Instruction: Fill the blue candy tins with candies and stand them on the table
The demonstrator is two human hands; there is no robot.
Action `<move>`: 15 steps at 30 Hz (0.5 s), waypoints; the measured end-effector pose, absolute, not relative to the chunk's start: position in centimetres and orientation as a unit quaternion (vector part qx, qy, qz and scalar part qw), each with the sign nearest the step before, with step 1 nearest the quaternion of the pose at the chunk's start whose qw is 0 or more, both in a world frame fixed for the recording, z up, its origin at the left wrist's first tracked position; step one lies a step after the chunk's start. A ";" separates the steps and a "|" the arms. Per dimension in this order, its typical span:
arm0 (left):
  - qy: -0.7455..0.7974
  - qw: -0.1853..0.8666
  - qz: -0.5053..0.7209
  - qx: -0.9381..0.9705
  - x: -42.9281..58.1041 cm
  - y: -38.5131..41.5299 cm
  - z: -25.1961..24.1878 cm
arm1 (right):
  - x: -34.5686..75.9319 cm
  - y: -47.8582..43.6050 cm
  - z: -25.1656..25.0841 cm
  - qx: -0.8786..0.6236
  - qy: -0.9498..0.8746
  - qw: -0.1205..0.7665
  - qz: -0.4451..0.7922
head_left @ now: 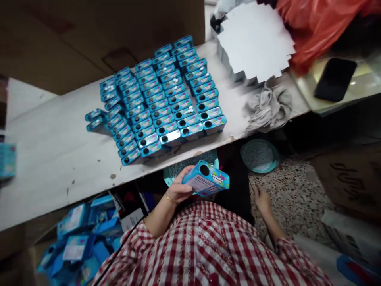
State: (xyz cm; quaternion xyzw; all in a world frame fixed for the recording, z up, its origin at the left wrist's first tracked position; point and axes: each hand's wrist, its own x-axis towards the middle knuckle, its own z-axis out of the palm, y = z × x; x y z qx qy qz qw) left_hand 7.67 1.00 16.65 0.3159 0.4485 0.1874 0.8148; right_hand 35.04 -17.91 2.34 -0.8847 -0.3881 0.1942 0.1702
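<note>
My left hand (180, 188) is closed around a small blue carton (205, 180) with a round dark hole and the printed word "CARAMELO". It is held tilted just in front of the table edge, above my lap. My right hand (262, 200) hangs low at my right side, away from the carton. Its fingers look loosely apart with nothing visible in them, though that area is dim. On the white table (59, 159), many similar blue cartons (157, 103) stand upright in tight rows. Two more cartons (94, 120) sit slightly apart at the left end.
Folded blue cartons (74, 238) fill a box at lower left. A large cardboard box (98, 39) stands behind the rows. To the right are a white card stack (256, 39), a crumpled cloth (269, 107) and a dark phone (335, 79). A turquoise basin (259, 156) is below.
</note>
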 end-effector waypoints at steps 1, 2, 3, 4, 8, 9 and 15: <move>0.427 0.826 0.214 0.300 7.3 0.1 16.1 | 35.2 -16.9 2.8 -0.870 -0.395 0.220 0.199; 0.408 0.833 0.238 0.287 7.0 -0.9 15.5 | 35.1 -15.7 3.8 -0.838 -0.409 0.284 0.222; 0.390 0.840 0.260 0.273 6.7 -2.1 15.1 | 34.7 -14.4 5.3 -0.786 -0.433 0.351 0.268; 0.371 0.849 0.276 0.256 6.2 -3.3 14.7 | 33.8 -13.2 7.2 -0.713 -0.466 0.405 0.332; 0.316 0.876 0.289 0.221 3.8 -8.4 13.1 | 27.1 -11.3 13.7 -0.429 -0.607 0.363 0.561; 0.321 0.870 0.295 0.229 3.1 -9.6 12.7 | 25.3 -11.7 14.3 -0.417 -0.628 0.334 0.566; 0.419 0.746 0.312 0.413 0.0 -12.9 10.4 | 20.2 -15.2 11.4 -0.567 -0.668 0.277 0.394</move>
